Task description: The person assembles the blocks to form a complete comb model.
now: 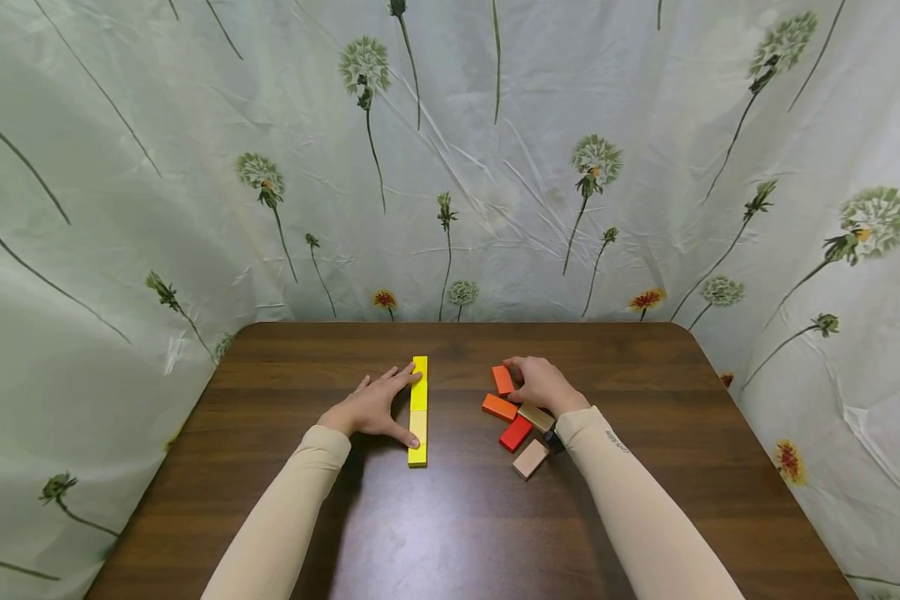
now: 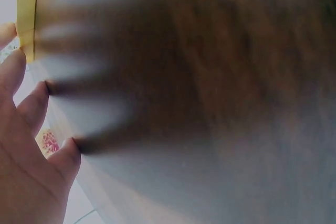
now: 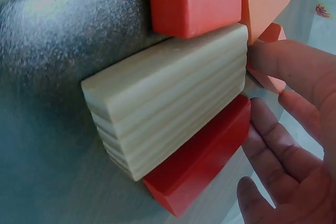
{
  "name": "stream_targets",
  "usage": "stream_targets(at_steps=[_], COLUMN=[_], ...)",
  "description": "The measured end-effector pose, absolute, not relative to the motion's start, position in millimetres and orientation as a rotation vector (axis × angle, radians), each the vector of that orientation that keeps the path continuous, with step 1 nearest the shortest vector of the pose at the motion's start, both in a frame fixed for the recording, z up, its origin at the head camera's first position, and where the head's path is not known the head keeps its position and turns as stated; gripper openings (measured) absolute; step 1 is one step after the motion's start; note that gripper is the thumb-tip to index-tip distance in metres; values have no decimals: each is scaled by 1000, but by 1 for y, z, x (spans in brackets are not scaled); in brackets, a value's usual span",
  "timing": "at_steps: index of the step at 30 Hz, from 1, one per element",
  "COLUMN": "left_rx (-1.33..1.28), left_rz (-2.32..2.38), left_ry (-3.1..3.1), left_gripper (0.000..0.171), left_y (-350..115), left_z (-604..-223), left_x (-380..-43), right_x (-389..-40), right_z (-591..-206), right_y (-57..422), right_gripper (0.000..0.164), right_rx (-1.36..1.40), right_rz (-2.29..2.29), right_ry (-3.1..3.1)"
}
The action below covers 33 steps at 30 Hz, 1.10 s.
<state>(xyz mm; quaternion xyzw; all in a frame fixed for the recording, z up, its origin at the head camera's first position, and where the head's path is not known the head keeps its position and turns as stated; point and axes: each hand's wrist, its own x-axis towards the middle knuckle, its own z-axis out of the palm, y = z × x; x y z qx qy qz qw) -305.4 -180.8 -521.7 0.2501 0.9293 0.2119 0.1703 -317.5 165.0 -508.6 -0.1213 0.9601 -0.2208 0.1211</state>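
My left hand (image 1: 375, 408) is spread beside a straight row of yellow blocks, a bright yellow block (image 1: 420, 392) at the far end and a paler yellow block (image 1: 417, 429) nearer. Its thumb rests on the near part and a fingertip on the far part; the left wrist view shows the other fingertips by the yellow edge (image 2: 27, 19). On the right, my right hand (image 1: 547, 385) pinches an orange block (image 1: 503, 380) between thumb and fingers. Below that hand lie a plain wood block (image 3: 173, 93) and a red block (image 3: 205, 161), the latter hidden in the head view.
Close to the right hand lie another orange block (image 1: 499, 407), a red block (image 1: 515, 433) and a beige block (image 1: 531, 459). All rest on a dark brown wooden table (image 1: 270, 517). A pale curtain (image 1: 495, 167) with dandelion prints hangs behind its far edge.
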Motion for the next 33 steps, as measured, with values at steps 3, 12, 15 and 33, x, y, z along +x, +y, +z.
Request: stream_targets(at_steps=[3,12,15,33], left_rx=[724,700,695,665], left_rz=[605,559,544,515], left_ry=[2628,2634,2635,2676], left_gripper=[125,124,125,123], left_y=[-183,-185,-185,-183], left_z=[-519,-513,-514,-515], left_x=[-307,-310,-311,-314], right_x=[-317,-313,-313,-310], right_z=[-509,-508,-509,-510], right_y=[165,164,165,177], right_gripper=[65,62,62,59], right_rx=[-350,-334,-331,-304], right_rz=[-652,-672,-672,-783], right_ry=[2811,2830,2837,2828])
